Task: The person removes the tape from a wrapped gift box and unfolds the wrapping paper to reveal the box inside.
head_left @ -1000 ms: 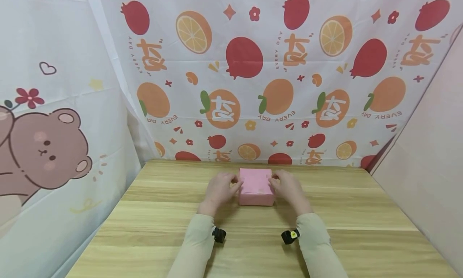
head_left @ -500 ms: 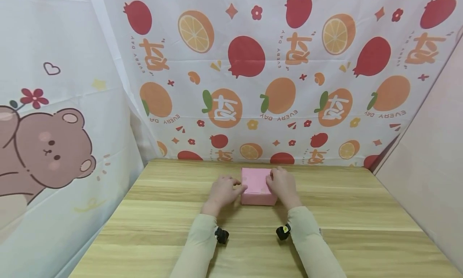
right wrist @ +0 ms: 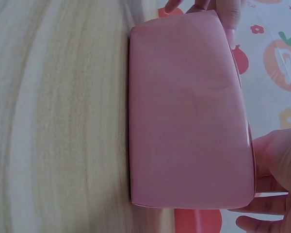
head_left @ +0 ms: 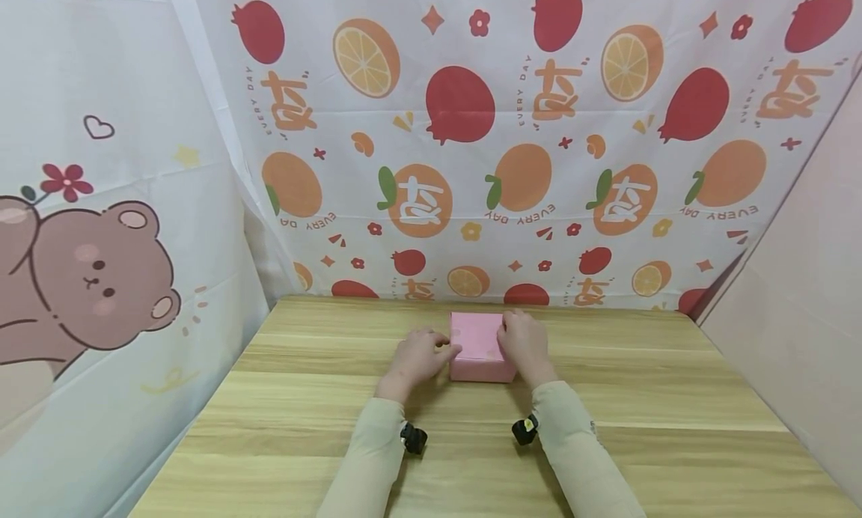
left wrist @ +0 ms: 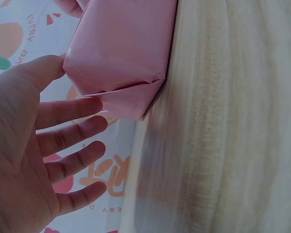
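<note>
A pink paper-wrapped box (head_left: 477, 337) lies at the back of the table, between both hands. My left hand (head_left: 416, 357) is at its left end. In the left wrist view the thumb (left wrist: 47, 70) touches the box's upper edge and the index finger meets the folded paper flap (left wrist: 128, 99); the other fingers are spread and fairly straight. My right hand (head_left: 527, 343) grips the right end, thumb and index finger on the upper edge. From the right wrist, the box (right wrist: 186, 111) partly hides the right fingers (right wrist: 264, 204).
The wooden table (head_left: 303, 428) ends at a fruit-printed cloth (head_left: 572, 226) right behind the box. A bear-printed cloth (head_left: 94, 278) hangs at the left and a pale panel (head_left: 795, 301) stands at the right. Small black cameras (head_left: 414, 438) sit on both wrists.
The right hand has moved left and further over the box's right edge. The left thumb reaches slightly more onto the top. Objects shift slightly right in the head view.
</note>
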A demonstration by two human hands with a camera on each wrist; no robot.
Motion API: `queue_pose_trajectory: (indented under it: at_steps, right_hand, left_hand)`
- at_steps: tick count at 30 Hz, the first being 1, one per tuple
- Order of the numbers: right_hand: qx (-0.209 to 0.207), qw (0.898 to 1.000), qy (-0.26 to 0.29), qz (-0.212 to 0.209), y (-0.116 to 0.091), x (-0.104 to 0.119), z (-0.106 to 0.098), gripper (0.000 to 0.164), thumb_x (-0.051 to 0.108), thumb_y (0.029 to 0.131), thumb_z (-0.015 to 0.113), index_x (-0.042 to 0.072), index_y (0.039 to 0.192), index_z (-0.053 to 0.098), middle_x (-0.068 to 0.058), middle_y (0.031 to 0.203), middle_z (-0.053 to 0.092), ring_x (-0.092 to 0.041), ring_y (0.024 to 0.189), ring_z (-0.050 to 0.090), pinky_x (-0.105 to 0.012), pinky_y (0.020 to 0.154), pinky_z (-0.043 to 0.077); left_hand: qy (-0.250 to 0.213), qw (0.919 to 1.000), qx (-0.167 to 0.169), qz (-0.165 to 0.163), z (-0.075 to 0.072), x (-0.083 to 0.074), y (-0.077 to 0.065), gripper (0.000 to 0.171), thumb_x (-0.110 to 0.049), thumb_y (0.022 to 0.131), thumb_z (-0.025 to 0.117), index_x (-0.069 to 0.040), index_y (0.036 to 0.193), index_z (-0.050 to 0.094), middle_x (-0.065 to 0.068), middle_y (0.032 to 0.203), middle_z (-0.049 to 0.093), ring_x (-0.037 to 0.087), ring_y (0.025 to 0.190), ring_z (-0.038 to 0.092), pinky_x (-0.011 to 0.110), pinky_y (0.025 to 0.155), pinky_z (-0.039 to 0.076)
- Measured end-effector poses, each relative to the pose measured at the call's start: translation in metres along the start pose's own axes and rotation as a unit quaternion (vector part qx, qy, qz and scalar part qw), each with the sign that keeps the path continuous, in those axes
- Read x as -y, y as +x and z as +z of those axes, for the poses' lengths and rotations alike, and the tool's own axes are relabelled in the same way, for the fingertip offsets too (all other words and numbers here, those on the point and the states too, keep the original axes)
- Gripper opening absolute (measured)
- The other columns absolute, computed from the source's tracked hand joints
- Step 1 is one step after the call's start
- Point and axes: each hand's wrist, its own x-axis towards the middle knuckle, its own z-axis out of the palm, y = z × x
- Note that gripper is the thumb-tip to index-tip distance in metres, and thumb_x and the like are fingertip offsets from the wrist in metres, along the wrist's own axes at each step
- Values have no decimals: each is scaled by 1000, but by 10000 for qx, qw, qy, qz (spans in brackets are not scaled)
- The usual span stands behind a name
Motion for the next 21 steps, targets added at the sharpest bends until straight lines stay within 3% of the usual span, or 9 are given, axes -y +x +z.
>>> queue_pose_trajectory:
  at_steps: [5, 9, 15, 21]
  right_hand:
    - [276, 9982, 428, 315, 0, -3, -2, 12, 15, 86, 67, 7, 77, 66, -6, 73, 64, -20, 63, 54, -35, 61, 50]
    - [373, 9981, 388, 284, 0, -6, 1, 13, 19, 87, 67, 8, 80, 67, -6, 77, 65, -19, 65, 56, -37, 62, 51]
    - [115, 9999, 82, 8, 1, -5, 7, 11, 14, 86, 67, 6, 78, 67, -8, 76, 65, -23, 66, 59, -39, 61, 53]
    - [-123, 9999, -53, -81, -1, -3, 8, 11, 9, 84, 65, -1, 81, 67, -14, 83, 62, -31, 78, 62, -45, 67, 56]
  left_hand:
    - [-73, 10000, 34, 3, 2, 2, 1, 46, -51, 93, 57, -12, 112, 73, 8, 111, 71, 26, 105, 65, 43, 92, 52]
    - [-162, 9999, 27, -19, 2, 3, 2, 46, -50, 93, 57, -12, 112, 73, 8, 111, 71, 26, 105, 65, 43, 92, 52]
    - [-291, 9995, 84, -68, 1, 3, 1, 45, -50, 94, 57, -12, 112, 73, 8, 111, 71, 25, 106, 65, 43, 93, 52]
    - [-395, 9991, 118, -93, 2, 3, 0, 45, -49, 94, 58, -11, 112, 73, 8, 110, 72, 25, 106, 65, 43, 93, 52]
